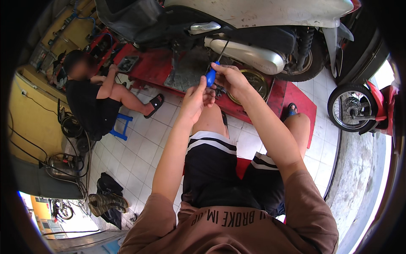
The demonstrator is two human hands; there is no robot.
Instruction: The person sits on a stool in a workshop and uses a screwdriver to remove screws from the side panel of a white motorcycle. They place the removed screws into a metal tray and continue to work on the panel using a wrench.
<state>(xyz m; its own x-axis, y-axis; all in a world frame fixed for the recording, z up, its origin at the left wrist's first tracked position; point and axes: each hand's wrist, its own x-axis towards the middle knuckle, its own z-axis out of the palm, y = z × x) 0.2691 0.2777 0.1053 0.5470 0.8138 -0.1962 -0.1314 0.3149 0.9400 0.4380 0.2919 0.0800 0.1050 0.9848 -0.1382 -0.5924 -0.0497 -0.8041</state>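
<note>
In front of me I hold a screwdriver [210, 79] with a blue handle and a long thin dark shaft. My right hand [230, 79] pinches the handle near the shaft, and my left hand [196, 100] has its thumb against the handle's butt end with the fingers curled. The shaft points up and away to the scooter [262, 16], overlapping the front of its silver engine side cover [249, 55]. Whether the tip touches the scooter I cannot tell. The scooter stands on a red lift platform [275, 96].
A round gold-coloured tray [267, 94] sits on the platform beside my right forearm. Left, a person [89, 95] in black sits on a blue stool [122, 126]. Hoses and a compressor tank [61, 166] line the left wall. A red motorcycle [374, 108] stands at right.
</note>
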